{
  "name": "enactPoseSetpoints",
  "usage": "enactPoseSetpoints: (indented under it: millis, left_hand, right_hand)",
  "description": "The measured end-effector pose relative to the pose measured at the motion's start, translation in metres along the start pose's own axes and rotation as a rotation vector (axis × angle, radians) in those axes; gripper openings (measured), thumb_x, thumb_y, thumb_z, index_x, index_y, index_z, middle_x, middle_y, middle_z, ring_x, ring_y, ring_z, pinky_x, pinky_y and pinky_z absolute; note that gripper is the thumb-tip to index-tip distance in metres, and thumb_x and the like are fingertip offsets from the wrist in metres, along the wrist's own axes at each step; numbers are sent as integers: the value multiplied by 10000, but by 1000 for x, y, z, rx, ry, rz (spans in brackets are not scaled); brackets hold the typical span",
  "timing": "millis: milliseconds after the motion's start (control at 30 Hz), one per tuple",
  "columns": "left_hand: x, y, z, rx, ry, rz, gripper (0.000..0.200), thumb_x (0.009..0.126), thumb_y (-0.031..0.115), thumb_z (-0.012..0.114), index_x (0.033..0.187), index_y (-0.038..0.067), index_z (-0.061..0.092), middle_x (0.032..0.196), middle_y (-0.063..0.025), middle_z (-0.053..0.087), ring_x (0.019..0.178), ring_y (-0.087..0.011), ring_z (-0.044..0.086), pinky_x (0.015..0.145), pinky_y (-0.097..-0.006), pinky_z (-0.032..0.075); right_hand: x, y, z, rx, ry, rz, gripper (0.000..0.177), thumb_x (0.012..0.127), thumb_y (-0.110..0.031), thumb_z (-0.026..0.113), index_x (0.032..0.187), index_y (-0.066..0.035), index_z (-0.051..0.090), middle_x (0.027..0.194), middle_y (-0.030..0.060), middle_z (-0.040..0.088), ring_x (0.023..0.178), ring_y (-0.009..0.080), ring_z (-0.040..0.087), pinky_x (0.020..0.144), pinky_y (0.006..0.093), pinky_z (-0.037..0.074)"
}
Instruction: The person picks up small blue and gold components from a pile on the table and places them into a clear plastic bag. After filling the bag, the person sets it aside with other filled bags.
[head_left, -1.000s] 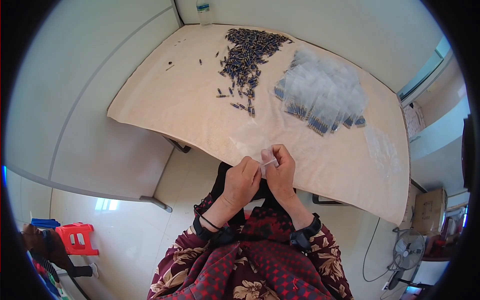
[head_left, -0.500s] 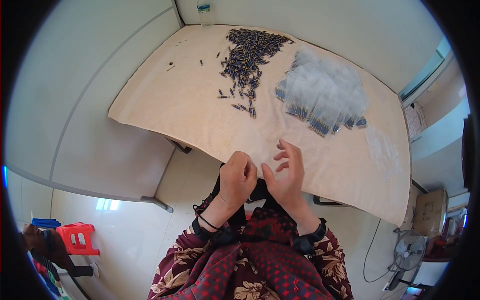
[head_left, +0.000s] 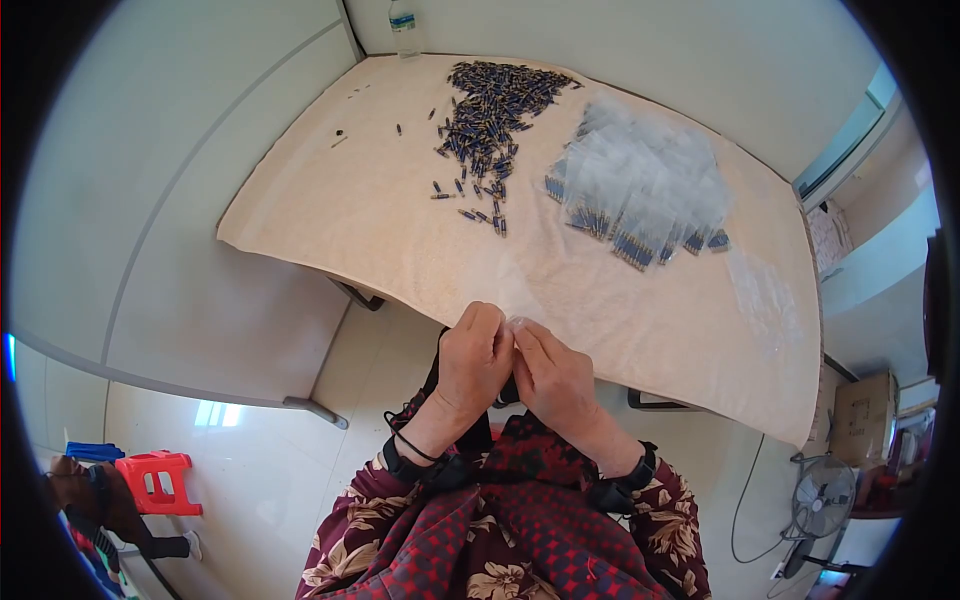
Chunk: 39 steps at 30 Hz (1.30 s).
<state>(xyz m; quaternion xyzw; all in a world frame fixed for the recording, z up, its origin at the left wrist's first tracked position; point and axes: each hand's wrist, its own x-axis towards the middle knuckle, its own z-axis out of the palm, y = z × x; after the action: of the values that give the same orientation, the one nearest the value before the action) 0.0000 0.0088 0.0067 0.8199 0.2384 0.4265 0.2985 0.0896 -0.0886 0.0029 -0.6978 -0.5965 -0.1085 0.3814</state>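
Note:
My left hand point(head_left: 474, 358) is closed at the table's front edge, its fingertips pinching a thin clear plastic bag point(head_left: 508, 287). Against it, my right hand point(head_left: 556, 378) is closed too, thumb and fingers pinched on the bag's near edge. The bag is faint against the cloth and I see nothing inside it. Beyond my hands lies a loose heap of small dark-blue and brass cylindrical pieces point(head_left: 492, 115), with several strays nearer me. To its right, a stack of clear bags point(head_left: 645, 175) shows rows of the same pieces inside.
A cream cloth point(head_left: 340, 205) covers the table. Flat clear plastic bags point(head_left: 765, 300) lie at the right, and a bottle point(head_left: 404, 28) stands at the back. Panels border the left and back. On the floor are a red stool point(head_left: 160, 482) and a fan point(head_left: 824, 495); another person's leg point(head_left: 125, 515) shows lower left.
My right hand has moved left and down to meet my left hand, its spread fingers closing on the bag's edge. My left hand has stayed nearly still.

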Motion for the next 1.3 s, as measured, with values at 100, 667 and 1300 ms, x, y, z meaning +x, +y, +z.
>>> enactPoseSetpoints:
  millis: [100,667,1300]
  left_hand:
    - [-1,-2,-1,16,17,5,151,733,-63,583,750,33,466,719,-153,509,572,-358,534,481,-410,415]
    - [-2,4,1,90,73,72,190,685,-106,596,703,21,457,629,-117,458,487,-246,479,437,-335,357]
    - [11,-39,-17,305,-413,104,978,586,296,844,1399,46,361,1407,-166,381,1367,-371,263,1143,-514,148]
  right_hand:
    - [-1,2,-1,20,-73,-21,279,721,-21,669,999,-29,644,1073,109,638,806,231,662,639,282,541]
    - [14,8,4,765,35,644,126,807,-79,688,872,-1,613,810,49,652,673,72,604,543,206,463]
    - [33,106,16,754,-377,669,112,829,-82,676,911,-7,662,710,-23,614,587,29,512,522,180,401]
